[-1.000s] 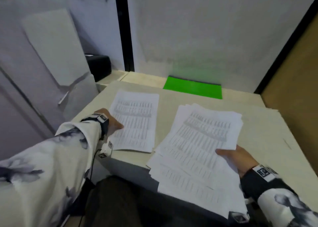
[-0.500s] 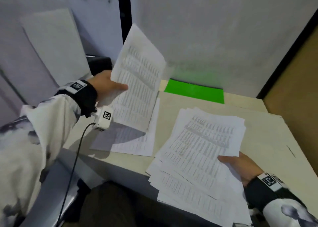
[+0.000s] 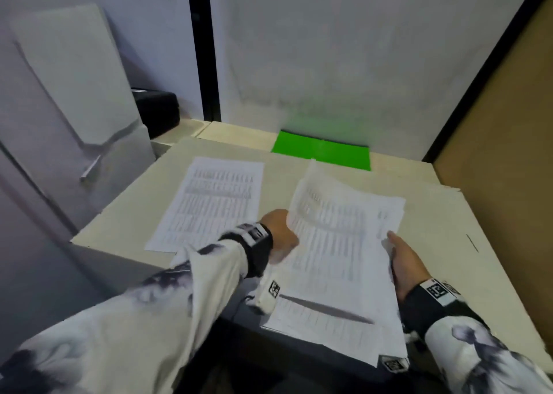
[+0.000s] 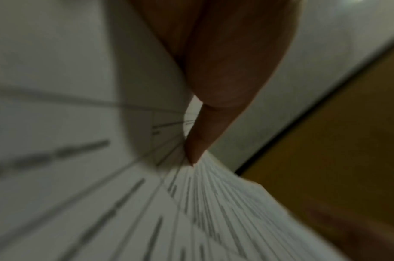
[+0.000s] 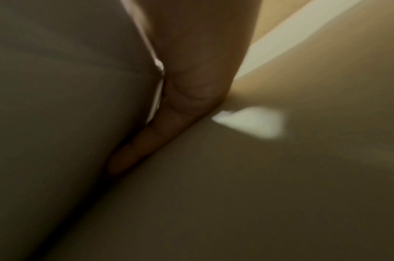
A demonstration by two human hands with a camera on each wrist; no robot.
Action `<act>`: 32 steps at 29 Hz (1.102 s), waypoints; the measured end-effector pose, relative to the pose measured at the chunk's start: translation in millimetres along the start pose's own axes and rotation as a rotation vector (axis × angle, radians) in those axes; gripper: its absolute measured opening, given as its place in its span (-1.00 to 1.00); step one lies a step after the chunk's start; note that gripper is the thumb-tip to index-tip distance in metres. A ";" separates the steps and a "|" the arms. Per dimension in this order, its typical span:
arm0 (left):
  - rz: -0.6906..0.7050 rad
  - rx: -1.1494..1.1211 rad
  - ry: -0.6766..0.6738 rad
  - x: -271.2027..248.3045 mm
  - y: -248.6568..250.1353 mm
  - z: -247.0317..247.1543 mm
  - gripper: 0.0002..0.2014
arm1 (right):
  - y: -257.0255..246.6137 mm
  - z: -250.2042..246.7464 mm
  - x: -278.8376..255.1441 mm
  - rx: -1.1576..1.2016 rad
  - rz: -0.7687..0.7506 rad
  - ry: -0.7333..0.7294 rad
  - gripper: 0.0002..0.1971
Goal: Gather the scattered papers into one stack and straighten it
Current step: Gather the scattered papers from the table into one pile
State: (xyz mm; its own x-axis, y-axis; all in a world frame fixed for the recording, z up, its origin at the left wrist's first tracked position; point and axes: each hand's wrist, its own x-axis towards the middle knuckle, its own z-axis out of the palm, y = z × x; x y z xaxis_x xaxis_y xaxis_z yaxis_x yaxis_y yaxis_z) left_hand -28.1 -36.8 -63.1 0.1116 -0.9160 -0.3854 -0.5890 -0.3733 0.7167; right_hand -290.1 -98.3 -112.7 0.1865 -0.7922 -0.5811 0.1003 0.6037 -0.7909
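Observation:
A loose stack of printed papers (image 3: 329,319) lies at the table's near edge and overhangs it. My right hand (image 3: 404,262) holds the stack's right edge, thumb on top; in the right wrist view the fingers (image 5: 169,123) lie against the paper (image 5: 57,106). My left hand (image 3: 279,235) pinches the left edge of one printed sheet (image 3: 326,214), which curls up just above the stack. The left wrist view is blurred and shows a finger (image 4: 213,106) on fanned paper (image 4: 191,211). Another printed sheet (image 3: 215,202) lies flat on the table to the left.
The beige table (image 3: 434,229) ends at white walls behind and a brown panel on the right. A green folder (image 3: 321,151) lies at the back edge. A black box (image 3: 158,109) sits at the back left, beside a grey cabinet.
My left hand lifted a sheet from the left pile, swung it right and brought it down over the stack. One sheet stayed on the table. My right hand kept its hold.

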 end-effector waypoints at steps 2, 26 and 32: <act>0.001 0.131 0.056 8.0 -3.8 6.0 -0.63 | -0.5 -0.3 -3.4 0.012 0.016 -0.034 -0.40; -0.680 0.448 0.358 -72.7 -224.2 -192.3 0.44 | 10.1 1.9 2.8 -0.051 -0.144 -0.123 -0.43; -0.743 0.316 0.425 -105.7 -234.6 -213.9 -0.11 | 8.8 5.7 -2.4 -0.058 -0.166 -0.158 -0.41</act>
State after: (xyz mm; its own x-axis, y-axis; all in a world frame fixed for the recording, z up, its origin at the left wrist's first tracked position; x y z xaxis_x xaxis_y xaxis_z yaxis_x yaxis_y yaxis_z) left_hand 269.5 116.2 -66.2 0.7984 -0.4566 -0.3925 -0.4327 -0.8884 0.1532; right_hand -284.0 -90.5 -117.2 0.3235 -0.8538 -0.4079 0.0871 0.4561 -0.8856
